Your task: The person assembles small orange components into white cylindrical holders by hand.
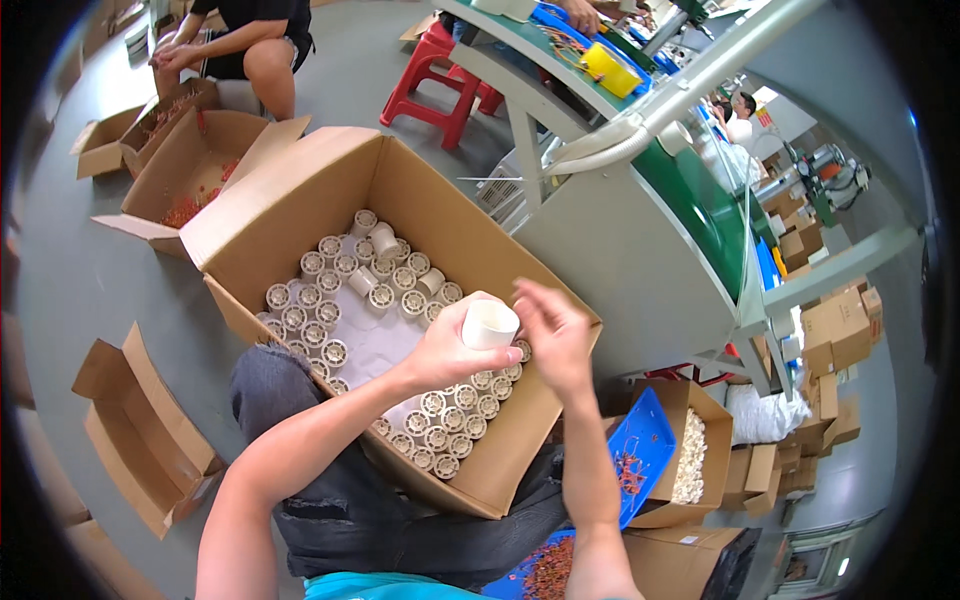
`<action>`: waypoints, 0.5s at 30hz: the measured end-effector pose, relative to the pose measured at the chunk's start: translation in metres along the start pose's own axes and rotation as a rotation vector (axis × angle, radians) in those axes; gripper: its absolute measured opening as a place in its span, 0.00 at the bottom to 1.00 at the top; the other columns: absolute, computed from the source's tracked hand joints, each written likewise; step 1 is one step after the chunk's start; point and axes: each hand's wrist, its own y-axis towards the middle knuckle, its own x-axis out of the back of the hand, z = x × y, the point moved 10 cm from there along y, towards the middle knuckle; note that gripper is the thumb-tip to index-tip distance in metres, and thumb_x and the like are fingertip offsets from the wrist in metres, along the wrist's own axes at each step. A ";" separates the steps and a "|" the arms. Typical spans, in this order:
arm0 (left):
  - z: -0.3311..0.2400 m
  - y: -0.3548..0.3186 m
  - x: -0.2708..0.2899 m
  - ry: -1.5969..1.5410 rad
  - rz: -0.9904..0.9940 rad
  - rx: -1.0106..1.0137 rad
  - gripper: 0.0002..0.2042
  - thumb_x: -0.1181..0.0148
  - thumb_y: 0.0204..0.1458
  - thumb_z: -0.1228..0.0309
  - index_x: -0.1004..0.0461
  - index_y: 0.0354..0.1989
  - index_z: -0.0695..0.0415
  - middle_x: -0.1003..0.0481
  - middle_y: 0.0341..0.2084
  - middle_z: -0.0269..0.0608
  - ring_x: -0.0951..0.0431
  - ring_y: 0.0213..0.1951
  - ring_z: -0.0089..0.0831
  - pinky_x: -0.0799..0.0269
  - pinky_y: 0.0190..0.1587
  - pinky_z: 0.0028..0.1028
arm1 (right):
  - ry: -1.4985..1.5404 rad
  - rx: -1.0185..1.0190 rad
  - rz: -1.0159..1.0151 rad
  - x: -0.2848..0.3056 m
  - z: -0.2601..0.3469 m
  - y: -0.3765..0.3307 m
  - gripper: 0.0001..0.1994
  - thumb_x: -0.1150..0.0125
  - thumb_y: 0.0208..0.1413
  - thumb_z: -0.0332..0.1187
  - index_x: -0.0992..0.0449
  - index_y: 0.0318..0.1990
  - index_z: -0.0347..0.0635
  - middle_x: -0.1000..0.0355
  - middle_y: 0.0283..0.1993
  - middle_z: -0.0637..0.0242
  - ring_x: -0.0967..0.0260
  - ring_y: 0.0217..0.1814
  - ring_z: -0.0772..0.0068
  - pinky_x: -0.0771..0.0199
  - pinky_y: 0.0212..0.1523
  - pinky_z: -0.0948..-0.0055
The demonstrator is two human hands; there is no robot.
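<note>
My left hand (453, 345) is wrapped round a white plastic cylindrical housing (490, 326), its open end tilted up toward me. Just right of it, my right hand (556, 332) is raised with the fingers curled in a pinch, slightly blurred. Whatever those fingers hold, if anything, is too small to make out. Both hands are above a large open cardboard box (300, 190) between my knees. Inside it, many similar white housings (436, 438) stand in rows along the sides on a pale liner, and a few lie on their sides.
Blue trays (648, 450) with small red parts and a box of small white pieces (692, 460) are at my right. An open carton (140, 430) lies at left. A grey workbench (610, 240) and red stool (435, 85) stand ahead. Another person (255, 50) crouches by cartons.
</note>
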 end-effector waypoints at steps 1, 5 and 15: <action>-0.005 -0.001 -0.002 0.074 0.000 -0.042 0.20 0.26 0.46 0.68 0.30 0.42 0.58 0.27 0.33 0.31 0.26 0.35 0.17 0.27 0.38 0.23 | 0.177 -0.150 0.069 -0.011 -0.013 -0.015 0.16 0.41 0.65 0.36 0.23 0.52 0.32 0.23 0.44 0.64 0.28 0.38 0.79 0.26 0.42 0.79; -0.005 -0.004 -0.002 0.348 0.001 -0.061 0.20 0.26 0.46 0.67 0.30 0.43 0.58 0.26 0.34 0.31 0.26 0.37 0.18 0.27 0.40 0.23 | 0.413 -0.137 0.152 -0.014 -0.024 -0.036 0.15 0.43 0.65 0.33 0.23 0.54 0.32 0.21 0.43 0.65 0.27 0.40 0.81 0.26 0.42 0.81; 0.014 -0.005 0.001 0.702 0.033 0.011 0.23 0.26 0.43 0.64 0.30 0.44 0.60 0.22 0.35 0.40 0.21 0.38 0.27 0.25 0.42 0.30 | 0.080 -0.039 -0.352 0.020 -0.044 -0.052 0.08 0.36 0.54 0.25 0.19 0.41 0.31 0.20 0.39 0.54 0.21 0.36 0.66 0.23 0.38 0.72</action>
